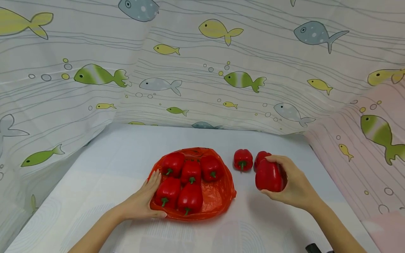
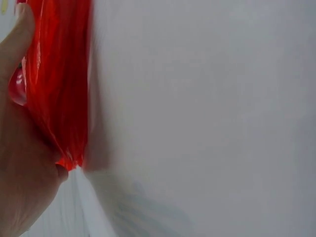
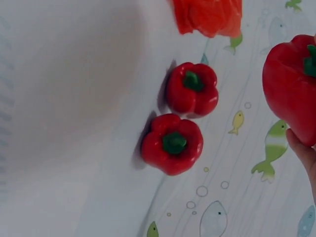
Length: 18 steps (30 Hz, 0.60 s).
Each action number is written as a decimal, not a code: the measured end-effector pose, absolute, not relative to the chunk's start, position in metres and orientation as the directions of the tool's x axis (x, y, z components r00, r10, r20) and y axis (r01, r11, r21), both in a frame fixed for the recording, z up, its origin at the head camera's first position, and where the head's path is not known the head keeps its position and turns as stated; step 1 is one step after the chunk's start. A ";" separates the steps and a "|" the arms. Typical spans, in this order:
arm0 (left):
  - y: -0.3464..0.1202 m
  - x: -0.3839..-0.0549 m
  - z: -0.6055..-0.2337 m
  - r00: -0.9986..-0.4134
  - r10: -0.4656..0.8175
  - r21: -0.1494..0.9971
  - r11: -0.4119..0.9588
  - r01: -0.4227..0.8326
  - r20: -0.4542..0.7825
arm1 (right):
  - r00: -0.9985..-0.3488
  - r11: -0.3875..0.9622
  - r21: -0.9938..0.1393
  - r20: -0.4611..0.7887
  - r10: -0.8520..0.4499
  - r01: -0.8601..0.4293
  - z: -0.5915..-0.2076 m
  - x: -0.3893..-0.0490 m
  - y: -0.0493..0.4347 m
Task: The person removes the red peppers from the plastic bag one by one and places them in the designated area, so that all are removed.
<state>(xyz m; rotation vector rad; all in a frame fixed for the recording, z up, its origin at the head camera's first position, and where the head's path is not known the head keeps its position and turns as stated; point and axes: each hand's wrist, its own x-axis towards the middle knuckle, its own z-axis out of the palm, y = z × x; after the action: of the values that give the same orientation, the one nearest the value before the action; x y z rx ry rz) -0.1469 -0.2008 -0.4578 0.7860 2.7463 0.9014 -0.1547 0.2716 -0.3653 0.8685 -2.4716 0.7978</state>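
Note:
An orange plastic bag (image 1: 215, 200), its mouth spread wide, lies on the table with several red bell peppers (image 1: 191, 171) inside. Along the bag's left side rests my left hand (image 1: 142, 200), fingers extended near the rim and thumb at the front edge; in the left wrist view the bag's side (image 2: 61, 84) bulges beside the palm. To the right of the bag, my right hand (image 1: 295, 184) grips a red bell pepper (image 1: 269, 175) above the table, fingers over its top and thumb underneath. Its green stem (image 3: 311, 61) shows in the right wrist view.
Two more red bell peppers stand on the table behind the held one, a left one (image 1: 243, 160) and a right one (image 1: 261, 157) partly hidden by it. A fish-print curtain (image 1: 196, 70) hangs behind and at both sides. A black object (image 1: 312, 248) sits at the front edge.

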 end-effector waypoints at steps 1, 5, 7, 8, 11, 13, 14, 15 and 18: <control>-0.201 -0.147 -0.458 -0.853 0.521 0.587 0.684 0.433 0.022 | -0.727 0.646 -0.377 0.532 -0.435 -0.663 -0.365 -0.155 0.274; -0.201 -0.147 -0.458 -0.856 0.517 0.585 0.689 0.427 0.016 | -0.726 0.650 -0.376 0.538 -0.427 -0.661 -0.365 -0.155 0.282; -0.201 -0.147 -0.458 -0.857 0.516 0.586 0.690 0.425 0.014 | -0.723 0.648 -0.376 0.545 -0.424 -0.663 -0.365 -0.155 0.287; -0.201 -0.147 -0.458 -0.857 0.516 0.586 0.690 0.425 0.014 | -0.722 0.648 -0.375 0.548 -0.422 -0.663 -0.365 -0.155 0.288; -0.201 -0.147 -0.459 -0.856 0.517 0.587 0.688 0.427 0.017 | -0.727 0.659 -0.372 0.551 -0.410 -0.653 -0.366 -0.156 0.295; -0.201 -0.147 -0.459 -0.855 0.518 0.588 0.686 0.428 0.018 | -0.734 0.670 -0.372 0.550 -0.398 -0.643 -0.367 -0.157 0.300; -0.201 -0.146 -0.459 -0.854 0.519 0.589 0.685 0.429 0.018 | -0.739 0.677 -0.371 0.549 -0.391 -0.635 -0.367 -0.157 0.302; -0.201 -0.146 -0.459 -0.854 0.520 0.589 0.685 0.429 0.017 | -0.745 0.687 -0.371 0.547 -0.383 -0.625 -0.368 -0.158 0.304; -0.200 -0.146 -0.459 -0.855 0.518 0.589 0.686 0.426 0.015 | -0.756 0.711 -0.364 0.547 -0.360 -0.602 -0.369 -0.159 0.311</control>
<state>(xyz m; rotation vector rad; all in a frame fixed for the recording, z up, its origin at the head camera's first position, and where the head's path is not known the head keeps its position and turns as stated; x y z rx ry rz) -0.1460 -0.2003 -0.4588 0.7734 2.7423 0.9005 -0.1588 0.3107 -0.3691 0.7395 -2.4759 0.7451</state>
